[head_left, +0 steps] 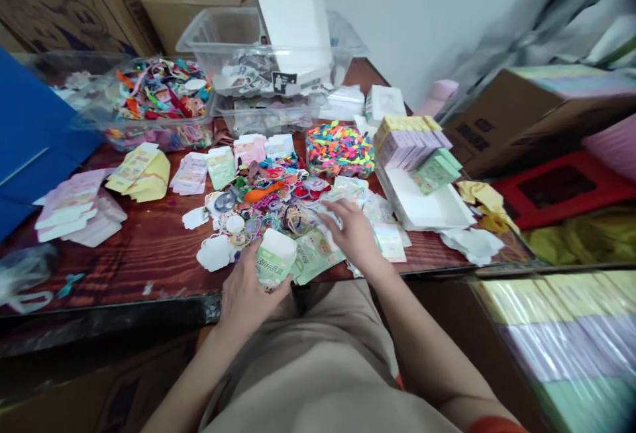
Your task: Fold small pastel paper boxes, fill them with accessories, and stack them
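The green box (272, 257) is at the near edge of the counter (163, 241), in the left hand (247, 295), whose fingers close around its sides; its white top flap stands up. Just beyond it, a flat green packet (318, 257) lies on the counter. The right hand (356, 231) is over the far side of that packet, its fingers bent and moderately apart (blurred, so I cannot tell whether they grip anything). Past both hands spreads a mixed heap of small colourful trinkets (268, 193), with white cards (216, 252) at its left edge. To the right, a white tray (422, 204) carries a row of yellow-and-purple boxes (410, 138). Behind the heap sits a tub of bright little pieces (340, 148). Farther back stand clear plastic bins (271, 105), stacked, and a cardboard carton (191, 9) near the wall (397, 16).
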### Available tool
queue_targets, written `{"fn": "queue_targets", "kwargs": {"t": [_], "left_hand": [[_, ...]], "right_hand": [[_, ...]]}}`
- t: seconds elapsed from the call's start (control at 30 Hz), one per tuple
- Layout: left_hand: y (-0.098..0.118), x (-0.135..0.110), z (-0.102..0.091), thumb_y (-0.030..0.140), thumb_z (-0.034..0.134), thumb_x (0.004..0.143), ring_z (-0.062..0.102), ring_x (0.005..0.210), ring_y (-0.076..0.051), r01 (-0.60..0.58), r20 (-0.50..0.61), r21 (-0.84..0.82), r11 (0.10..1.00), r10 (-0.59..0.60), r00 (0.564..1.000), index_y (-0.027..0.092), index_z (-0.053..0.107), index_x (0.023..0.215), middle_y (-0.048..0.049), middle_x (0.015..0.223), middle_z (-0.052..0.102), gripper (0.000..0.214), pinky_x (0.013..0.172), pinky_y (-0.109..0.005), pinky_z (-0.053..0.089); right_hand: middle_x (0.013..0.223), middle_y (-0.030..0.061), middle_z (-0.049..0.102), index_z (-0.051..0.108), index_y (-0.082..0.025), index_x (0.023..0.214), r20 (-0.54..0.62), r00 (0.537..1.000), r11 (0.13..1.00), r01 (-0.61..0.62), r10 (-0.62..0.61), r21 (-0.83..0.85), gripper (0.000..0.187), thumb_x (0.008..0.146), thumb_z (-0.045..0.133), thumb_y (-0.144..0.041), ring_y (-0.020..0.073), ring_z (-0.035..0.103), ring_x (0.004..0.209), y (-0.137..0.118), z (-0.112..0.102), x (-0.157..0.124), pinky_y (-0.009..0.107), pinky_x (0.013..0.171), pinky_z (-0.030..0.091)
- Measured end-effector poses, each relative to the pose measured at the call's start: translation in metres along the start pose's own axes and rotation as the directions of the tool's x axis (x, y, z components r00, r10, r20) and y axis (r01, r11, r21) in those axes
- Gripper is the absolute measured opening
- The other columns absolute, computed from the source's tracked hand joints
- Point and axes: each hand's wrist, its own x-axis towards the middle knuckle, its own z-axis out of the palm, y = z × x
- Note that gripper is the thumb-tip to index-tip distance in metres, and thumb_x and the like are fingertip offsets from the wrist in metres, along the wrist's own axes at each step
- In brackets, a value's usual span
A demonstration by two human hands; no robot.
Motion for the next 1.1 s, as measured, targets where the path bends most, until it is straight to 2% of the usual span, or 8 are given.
{"fn": "queue_targets", "kwargs": {"t": [0.07,0.13,0.3,0.47,0.67,0.8,0.93,1.1], "left_hand": [[0.006,0.002,0.001,0.046,0.074,0.076,0.067,0.110,-0.033,-0.002,0.032,-0.015,1.000,0.002,0.999,0.021,0.039,0.140,-0.0150,0.127,0.064,0.077,0.084,-0.039,0.056],[0.010,0.002,0.003,0.045,0.072,0.078,0.066,0.113,-0.032,-0.020,0.069,-0.037,0.999,0.023,0.997,0.021,0.037,0.142,-0.0144,0.129,0.063,0.077,0.086,-0.038,0.056],[0.020,0.002,0.012,0.043,0.069,0.082,0.063,0.118,-0.032,-0.117,0.115,-0.052,0.992,0.122,0.986,0.022,0.035,0.145,-0.0146,0.132,0.060,0.075,0.090,-0.039,0.055],[0.035,0.002,0.022,0.041,0.070,0.081,0.066,0.109,-0.032,-0.136,0.161,-0.046,0.990,0.142,0.977,0.020,0.039,0.142,-0.0147,0.123,0.064,0.072,0.084,-0.039,0.056],[0.035,-0.004,0.025,0.042,0.069,0.082,0.065,0.112,-0.032,-0.114,0.146,-0.061,0.992,0.122,0.982,0.021,0.040,0.141,-0.0153,0.124,0.064,0.070,0.087,-0.041,0.056],[0.031,-0.008,0.025,0.045,0.072,0.079,0.066,0.110,-0.031,-0.078,0.057,-0.106,0.991,0.084,0.995,0.024,0.042,0.140,-0.0131,0.123,0.066,0.071,0.088,-0.040,0.056],[0.034,-0.007,0.025,0.044,0.073,0.079,0.066,0.112,-0.032,-0.066,0.074,-0.155,0.986,0.078,0.994,0.023,0.044,0.138,-0.0136,0.126,0.066,0.070,0.088,-0.040,0.056],[0.039,-0.008,0.025,0.044,0.073,0.078,0.065,0.114,-0.032,-0.074,0.111,-0.191,0.979,0.097,0.989,0.021,0.046,0.139,-0.0145,0.127,0.066,0.070,0.092,-0.041,0.055]], "right_hand": [[0.116,0.0219,0.064,0.061,-0.009,0.130,-0.048,0.979,0.948,-0.203,0.197,-0.246,0.043,0.093,0.057,-0.032,0.0361,0.059,0.106,0.038,-0.011,-0.002,0.051,0.092,0.047],[0.123,0.0240,0.062,0.057,-0.007,0.134,-0.022,0.954,0.889,-0.288,0.300,-0.356,0.053,0.088,0.063,-0.032,0.0391,0.057,0.111,0.070,-0.021,-0.008,0.053,0.094,0.046],[0.118,0.0165,0.065,0.060,-0.013,0.132,0.058,0.947,0.910,-0.287,0.317,-0.298,0.059,0.079,0.074,-0.035,0.0311,0.062,0.109,0.110,-0.031,-0.022,0.042,0.095,0.048],[0.095,0.0096,0.066,0.066,-0.012,0.123,0.043,0.957,0.942,-0.273,0.287,-0.197,0.043,0.082,0.065,-0.024,0.0246,0.064,0.090,0.113,-0.030,-0.014,0.037,0.085,0.051],[0.101,0.0118,0.067,0.067,-0.015,0.122,-0.065,0.978,0.974,-0.202,0.197,-0.098,0.037,0.093,0.050,-0.029,0.0241,0.067,0.088,0.101,-0.052,-0.036,0.036,0.079,0.053],[0.105,0.0131,0.069,0.063,-0.018,0.128,0.005,0.958,0.931,-0.277,0.287,-0.236,0.044,0.090,0.059,-0.039,0.0271,0.067,0.088,0.094,-0.061,-0.075,0.038,0.077,0.053],[0.116,0.0174,0.065,0.054,-0.016,0.139,0.062,0.943,0.869,-0.275,0.328,-0.411,0.062,0.082,0.069,-0.037,0.0329,0.065,0.099,0.096,-0.054,-0.097,0.044,0.084,0.052],[0.107,0.0153,0.070,0.063,-0.014,0.126,0.036,0.935,0.861,-0.308,0.352,-0.404,0.041,0.088,0.058,-0.030,0.0290,0.068,0.090,0.101,-0.059,-0.094,0.037,0.076,0.052]]}}
